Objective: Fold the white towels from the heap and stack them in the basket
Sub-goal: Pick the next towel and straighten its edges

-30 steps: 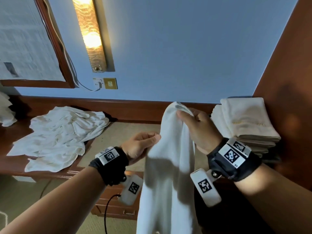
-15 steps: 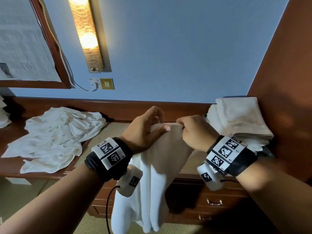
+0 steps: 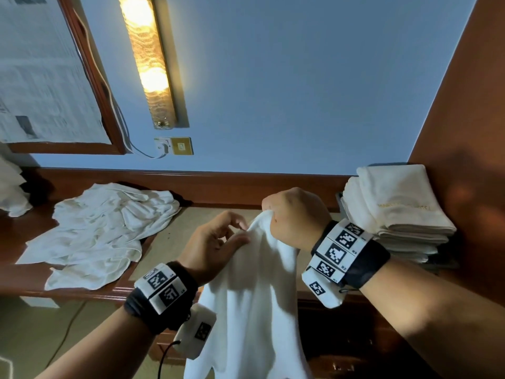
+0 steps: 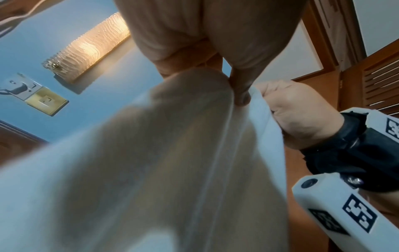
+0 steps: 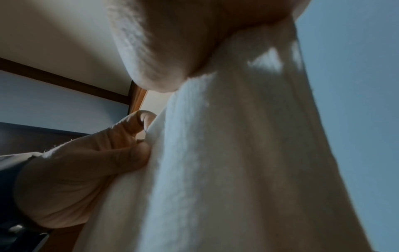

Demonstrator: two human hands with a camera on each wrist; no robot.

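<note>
A white towel (image 3: 254, 296) hangs lengthwise in front of the wooden counter. My right hand (image 3: 273, 214) grips its bunched top in a fist. My left hand (image 3: 240, 235) is just below and to the left, with thumb and forefinger pinching the towel's edge (image 5: 151, 134). The left wrist view has the towel (image 4: 151, 170) filling the frame and the right hand (image 4: 302, 116) beside it. The heap of unfolded white towels (image 3: 101, 231) lies on the counter at the left. A stack of folded towels (image 3: 396, 212) stands at the right; the basket under it is almost wholly hidden.
The wooden counter (image 3: 207, 192) runs along a blue wall, with drawers (image 3: 341, 351) below. A red-brown wall panel (image 3: 464, 132) closes the right side. A lit wall lamp (image 3: 147, 64), a socket (image 3: 175, 145) and a framed mirror (image 3: 41, 77) hang above. More white cloth (image 3: 11, 190) lies at far left.
My left hand came over to the towel's top beside the right hand, then dropped slightly down the left edge. The right hand has kept its grip on the top.
</note>
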